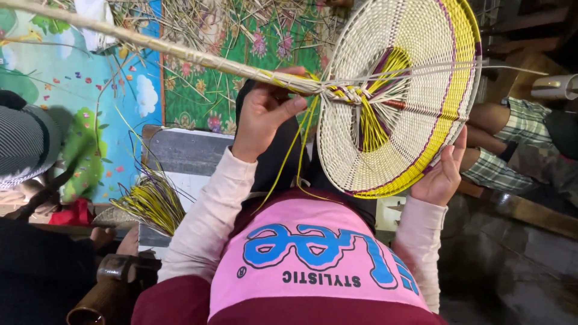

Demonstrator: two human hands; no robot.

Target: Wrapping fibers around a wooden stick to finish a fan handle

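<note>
A round woven fan (415, 114) of cream strips with yellow and purple bands is held up in front of me. Its long pale handle (150, 43) runs off to the upper left. My left hand (265, 114) is closed on the handle where it meets the fan, with the thumb on the yellow binding (346, 93). Loose yellow strips (295, 156) hang down from that joint. My right hand (442, 174) grips the fan's lower rim at the yellow band. My pink and maroon top (307, 259) fills the bottom of the view.
A bundle of yellow and green strips (153, 201) lies on a grey board (186, 153) at the left. A person in a striped cap (24, 144) sits at far left; another in checked cloth (512, 138) at right. Patterned mats (205, 90) with scattered straw lie behind. A bamboo tube (96, 301) stands at lower left.
</note>
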